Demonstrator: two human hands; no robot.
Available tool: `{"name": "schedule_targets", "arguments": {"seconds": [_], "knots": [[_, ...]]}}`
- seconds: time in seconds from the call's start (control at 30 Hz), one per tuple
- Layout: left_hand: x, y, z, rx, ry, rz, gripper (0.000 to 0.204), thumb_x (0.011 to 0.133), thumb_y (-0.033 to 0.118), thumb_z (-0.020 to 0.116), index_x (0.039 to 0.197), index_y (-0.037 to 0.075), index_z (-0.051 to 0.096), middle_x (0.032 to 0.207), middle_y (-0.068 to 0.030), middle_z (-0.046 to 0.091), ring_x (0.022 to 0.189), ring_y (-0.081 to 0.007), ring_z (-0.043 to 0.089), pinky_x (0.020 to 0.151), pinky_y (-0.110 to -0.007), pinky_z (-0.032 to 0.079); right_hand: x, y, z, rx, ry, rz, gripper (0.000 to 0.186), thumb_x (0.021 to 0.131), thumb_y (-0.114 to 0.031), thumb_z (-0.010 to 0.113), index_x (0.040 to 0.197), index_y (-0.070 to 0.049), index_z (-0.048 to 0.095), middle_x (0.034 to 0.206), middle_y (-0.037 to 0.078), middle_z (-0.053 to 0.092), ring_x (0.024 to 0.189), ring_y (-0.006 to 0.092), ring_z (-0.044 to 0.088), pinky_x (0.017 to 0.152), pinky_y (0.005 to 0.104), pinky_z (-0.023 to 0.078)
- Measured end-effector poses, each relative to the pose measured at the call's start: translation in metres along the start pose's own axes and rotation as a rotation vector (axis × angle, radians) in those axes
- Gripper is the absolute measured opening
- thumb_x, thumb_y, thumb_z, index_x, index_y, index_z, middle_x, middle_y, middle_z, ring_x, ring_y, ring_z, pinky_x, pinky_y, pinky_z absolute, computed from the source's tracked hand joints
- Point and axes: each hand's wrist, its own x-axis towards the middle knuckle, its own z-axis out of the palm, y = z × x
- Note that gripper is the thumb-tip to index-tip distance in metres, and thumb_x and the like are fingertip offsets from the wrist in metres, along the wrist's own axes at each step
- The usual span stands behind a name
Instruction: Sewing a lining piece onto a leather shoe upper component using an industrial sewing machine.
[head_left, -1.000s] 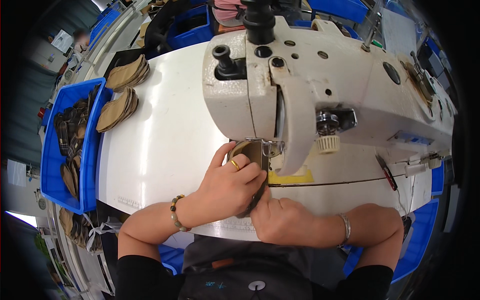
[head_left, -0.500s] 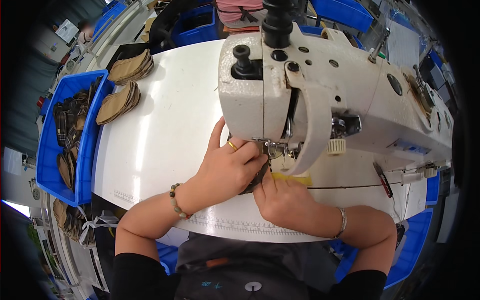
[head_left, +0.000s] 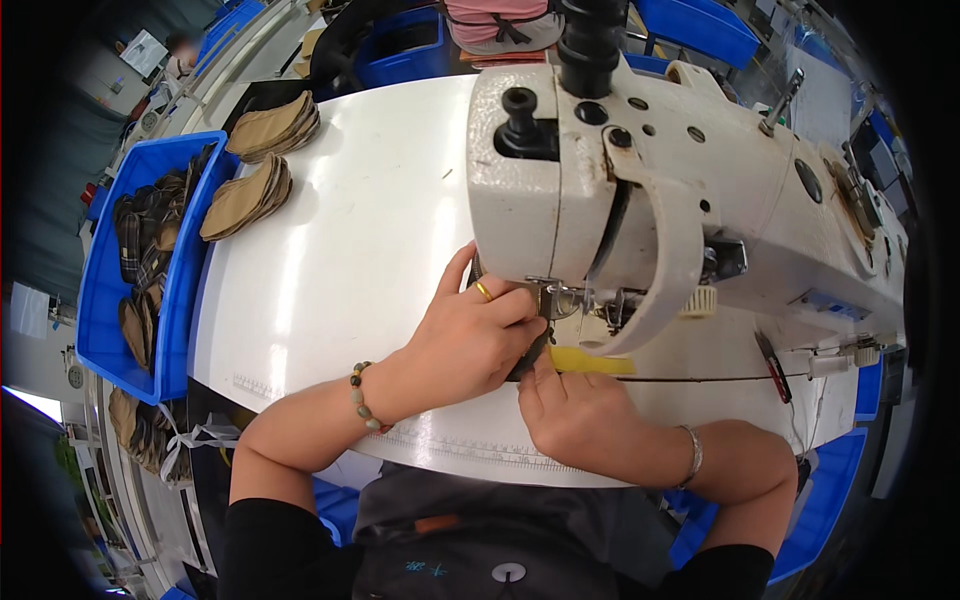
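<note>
Under the head of a white sewing machine point(head_left: 520, 215), a small dark fabric piece point(head_left: 526, 364) shows between my two hands, mostly covered by them. My left hand point(head_left: 468, 335) lies over it, thumb and bent fingers gripping it close to the presser foot point(head_left: 566, 300), while the index finger stretches away along the machine head. From the right, my right hand point(head_left: 580, 408) pinches the piece's near edge with its fingertips curled in. A yellow strip point(head_left: 595, 362) lies flat on the machine bed beside my right fingers.
Two stacks of tan fabric pieces point(head_left: 272, 128) point(head_left: 248, 197) sit at the table's far left. Alongside stands a blue bin point(head_left: 178, 340) with plaid pieces inside. Red-and-black thread snips point(head_left: 772, 365) lie to the right. A printed ruler point(head_left: 480, 447) runs along the front edge.
The whole view has shifted, so the machine and table appear a little farther right. Both hands stay at the presser foot, and less of the dark piece shows between them.
</note>
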Motion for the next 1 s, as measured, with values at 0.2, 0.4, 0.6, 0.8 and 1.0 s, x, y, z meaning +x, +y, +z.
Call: {"name": "schedule_targets", "arguments": {"seconds": [0.2, 0.4, 0.6, 0.8, 1.0], "knots": [[0.008, -0.018, 0.009, -0.032, 0.014, -0.058, 0.017, 0.078, 0.014, 0.072, 0.094, 0.012, 0.077, 0.101, 0.0026, 0.064, 0.111, -0.0212, 0.059, 0.114, -0.062, 0.024, -0.001, 0.003, 0.012, 0.05, -0.065, 0.137, 0.027, 0.073, -0.01, 0.065, 0.095, 0.004, 0.07, 0.101, 0.025, 0.072, 0.058, 0.0159, 0.062, 0.049, 0.0284, 0.049], [0.005, -0.008, -0.005, 0.001, -0.017, -0.102, 0.024, 0.08, 0.017, 0.072, 0.103, 0.013, 0.076, 0.102, 0.0034, 0.064, 0.112, -0.0203, 0.06, 0.113, -0.068, 0.02, 0.001, 0.009, 0.017, 0.128, 0.005, 0.129, 0.013, 0.073, -0.009, 0.062, 0.08, 0.002, 0.065, 0.102, 0.03, 0.071, 0.053, 0.0159, 0.065, 0.039, 0.0292, 0.048], [-0.005, 0.015, -0.027, 0.197, -0.092, -0.072, 0.03, 0.081, 0.02, 0.07, 0.11, 0.016, 0.074, 0.098, 0.0054, 0.057, 0.1, -0.0148, 0.057, 0.114, -0.07, 0.021, 0.003, 0.01, 0.013, 0.114, -0.008, 0.114, 0.024, 0.074, -0.009, 0.062, 0.091, 0.006, 0.07, 0.1, 0.032, 0.07, 0.058, 0.0184, 0.068, 0.043, 0.0292, 0.05], [-0.003, 0.013, -0.028, 0.234, -0.112, -0.058, 0.029, 0.08, 0.019, 0.07, 0.109, 0.019, 0.075, 0.096, 0.0058, 0.055, 0.095, -0.0151, 0.057, 0.114, -0.068, 0.023, 0.007, 0.012, 0.006, 0.073, -0.004, 0.105, 0.024, 0.073, -0.009, 0.063, 0.091, 0.007, 0.07, 0.099, 0.031, 0.07, 0.058, 0.0146, 0.066, 0.045, 0.0274, 0.051], [0.001, -0.009, -0.026, 0.063, -0.087, -0.04, 0.016, 0.078, 0.023, 0.074, 0.094, 0.019, 0.076, 0.097, 0.007, 0.062, 0.103, -0.0151, 0.06, 0.111, -0.059, 0.026, 0.001, 0.006, 0.005, 0.067, -0.024, 0.051, 0.026, 0.074, -0.01, 0.064, 0.095, 0.005, 0.07, 0.101, 0.022, 0.072, 0.059, 0.0142, 0.063, 0.044, 0.0269, 0.048]]}}
